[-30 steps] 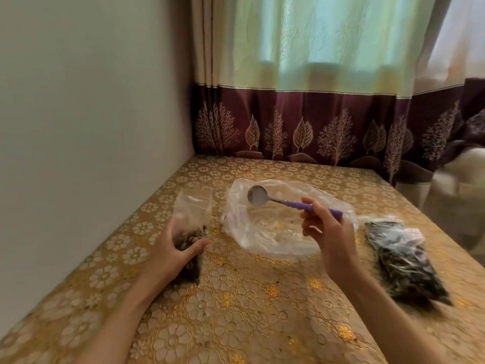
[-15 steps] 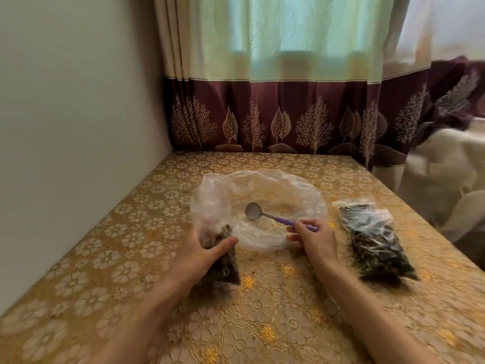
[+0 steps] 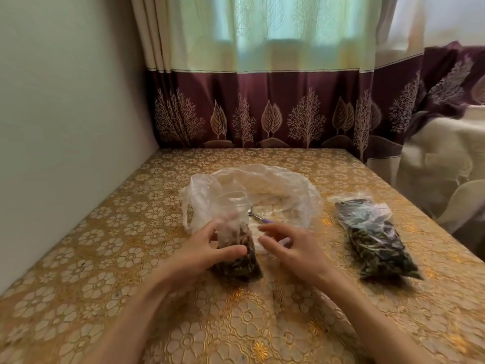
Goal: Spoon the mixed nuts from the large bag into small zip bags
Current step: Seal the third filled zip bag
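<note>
The spoon [image 3: 256, 216] now lies in the large bag [image 3: 283, 195], released. Left hand [image 3: 207, 248] pinches the small zip bag [image 3: 238, 256]; right hand [image 3: 291, 248] is open. Press the seal flat, corner to corner.

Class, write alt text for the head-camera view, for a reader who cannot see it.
A person's left hand grips a small zip bag of mixed nuts standing on a gold floral tablecloth, while the right hand reaches toward it. Behind lies the large bag with a purple-handled spoon in it; a filled zip bag lies to the right.
</note>
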The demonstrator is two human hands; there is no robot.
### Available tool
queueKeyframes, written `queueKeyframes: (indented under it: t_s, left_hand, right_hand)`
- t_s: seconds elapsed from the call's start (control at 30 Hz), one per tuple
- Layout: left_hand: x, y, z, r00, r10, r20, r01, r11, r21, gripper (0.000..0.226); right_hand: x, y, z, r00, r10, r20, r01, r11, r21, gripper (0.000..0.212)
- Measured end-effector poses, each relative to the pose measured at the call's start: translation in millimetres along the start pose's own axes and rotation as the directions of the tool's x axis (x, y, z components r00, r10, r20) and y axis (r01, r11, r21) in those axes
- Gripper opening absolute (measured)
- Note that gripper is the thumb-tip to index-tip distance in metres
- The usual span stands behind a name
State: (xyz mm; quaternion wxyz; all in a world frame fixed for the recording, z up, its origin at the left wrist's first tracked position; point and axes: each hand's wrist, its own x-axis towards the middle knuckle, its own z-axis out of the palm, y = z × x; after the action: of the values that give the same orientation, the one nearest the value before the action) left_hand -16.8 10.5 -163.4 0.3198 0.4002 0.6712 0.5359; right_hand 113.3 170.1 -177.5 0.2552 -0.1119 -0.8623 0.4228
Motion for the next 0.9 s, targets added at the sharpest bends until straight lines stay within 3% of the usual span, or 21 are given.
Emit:
queueKeyframes:
  t_s: [0.07, 0.17, 0.33, 0.47, 0.5, 0.6, 0.7, 0.77, 0.9]
  left_hand:
    - [-4, 2, -11, 0.991, 0.010, 0.133, -0.019, 0.998, 0.067, 0.073]
    - [-8, 4, -19, 0.985, 0.038, 0.166, -0.054, 0.994, 0.095, 0.075]
    - [-7, 8, -2, 0.964, 0.218, -0.152, -0.208, 0.975, 0.083, 0.037]
    - [-8, 10, 2, 0.927, 0.270, -0.261, -0.303, 0.949, -0.093, 0.066]
    - [-9, 11, 2, 0.921, 0.275, -0.277, -0.321, 0.938, -0.135, 0.064]
    - [-12, 15, 9, 0.902, 0.323, -0.286, -0.365, 0.925, -0.106, 0.042]
    - [-11, 17, 14, 0.892, 0.335, -0.303, -0.350, 0.937, 0.005, 0.044]
    - [-12, 20, 12, 0.897, 0.334, -0.289, -0.357, 0.934, -0.029, 0.044]
    - [-16, 23, 6, 0.896, 0.347, -0.278, -0.387, 0.916, -0.103, 0.039]
  right_hand:
    - [-3, 1, 7, 0.991, -0.022, 0.135, 0.030, 0.998, -0.053, 0.032]
    - [-4, -1, 19, 0.984, -0.067, 0.163, 0.077, 0.995, -0.061, 0.044]
    - [-5, -3, 21, 0.992, -0.029, 0.121, 0.011, 0.989, 0.149, 0.029]
    - [-8, -9, 15, 0.992, -0.022, 0.121, -0.006, 0.974, 0.225, 0.025]
    - [-9, -12, 15, 0.993, -0.032, 0.114, 0.007, 0.977, 0.215, 0.026]
    - [-8, -26, 15, 0.996, -0.087, 0.026, 0.079, 0.973, 0.215, 0.025]
    - [-8, -37, 13, 0.980, -0.123, -0.157, 0.165, 0.941, 0.296, 0.026]
    - [-8, -40, 9, 0.966, -0.121, -0.230, 0.197, 0.919, 0.342, 0.022]
    - [-8, -41, 4, 0.976, -0.038, -0.213, 0.141, 0.858, 0.493, 0.023]
